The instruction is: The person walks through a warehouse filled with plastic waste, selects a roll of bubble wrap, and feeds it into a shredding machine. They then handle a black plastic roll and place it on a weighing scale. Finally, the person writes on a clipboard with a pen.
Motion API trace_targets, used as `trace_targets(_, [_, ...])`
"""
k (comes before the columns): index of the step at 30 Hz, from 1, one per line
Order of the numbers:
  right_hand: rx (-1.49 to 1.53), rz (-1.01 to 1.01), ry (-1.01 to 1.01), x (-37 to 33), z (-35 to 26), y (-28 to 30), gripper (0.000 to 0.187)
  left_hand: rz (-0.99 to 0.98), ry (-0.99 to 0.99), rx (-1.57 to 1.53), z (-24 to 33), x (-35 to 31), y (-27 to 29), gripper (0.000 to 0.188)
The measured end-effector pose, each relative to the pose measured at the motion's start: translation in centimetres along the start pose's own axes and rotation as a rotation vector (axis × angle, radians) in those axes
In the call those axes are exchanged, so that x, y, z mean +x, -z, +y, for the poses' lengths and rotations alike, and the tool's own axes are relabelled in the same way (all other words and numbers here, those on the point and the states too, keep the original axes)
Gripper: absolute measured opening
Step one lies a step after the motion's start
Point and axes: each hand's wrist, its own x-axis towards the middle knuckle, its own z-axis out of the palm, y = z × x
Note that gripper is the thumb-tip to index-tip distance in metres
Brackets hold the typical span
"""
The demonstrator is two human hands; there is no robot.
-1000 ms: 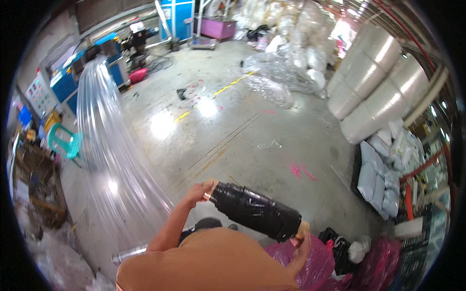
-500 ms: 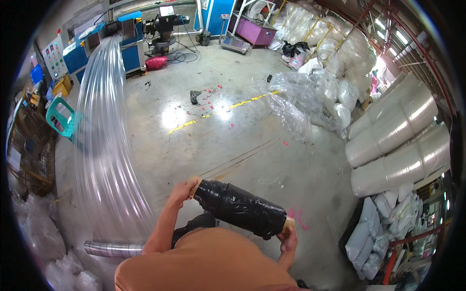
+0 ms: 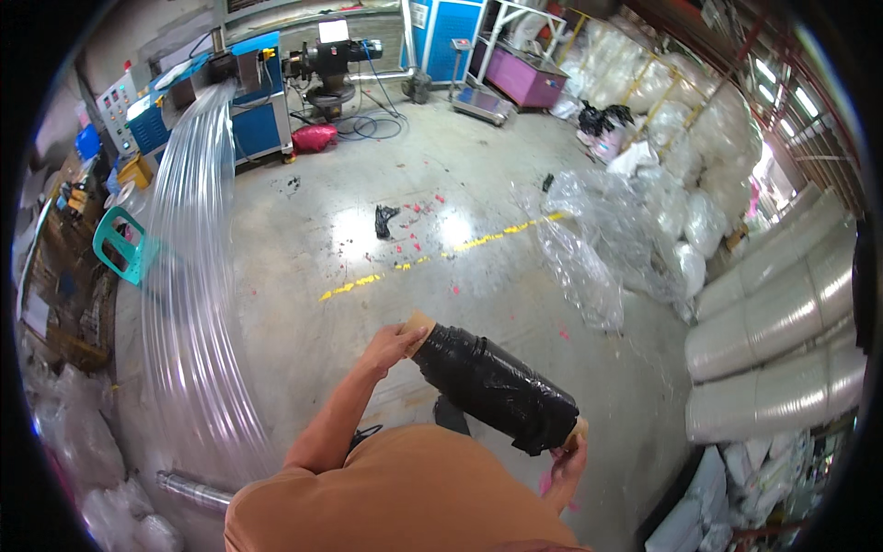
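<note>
A roll of black plastic film [image 3: 497, 386] on a cardboard core is held up in front of my body, slanting down to the right. My left hand [image 3: 398, 346] grips the core's bare end at the upper left. At the lower right, my right hand [image 3: 568, 460] is closed on the other core end, its fingers partly under the core. The black film looks wrinkled and loose near the right end. Beneath the roll, part of a dark shoe [image 3: 452, 416] shows on the floor.
Clear film [image 3: 198, 276] streams from a blue machine [image 3: 258, 129] down to a roller [image 3: 193, 489] at lower left. A green stool [image 3: 120, 244] stands beside it. Crumpled plastic [image 3: 589, 248] and large wrapped rolls [image 3: 773, 340] lie to the right. A floor scale [image 3: 483, 106] is farther back.
The black roll and both hands have moved right in the view, and the roll slants more steeply. The view has shifted, with the background moving right and partly down. Both hands keep their hold.
</note>
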Motion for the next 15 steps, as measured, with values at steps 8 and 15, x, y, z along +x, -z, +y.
trace_targets(8, [-0.030,-0.034,-0.125,27.0,-2.8,-12.7,0.043,0.181,0.034,-0.019,9.7,16.6,-2.6,0.049])
trace_targets(15, [-0.141,-0.335,-0.257,46.2,-7.3,-27.6,0.046,0.399,0.019,-0.191,13.6,30.5,-0.3,0.043])
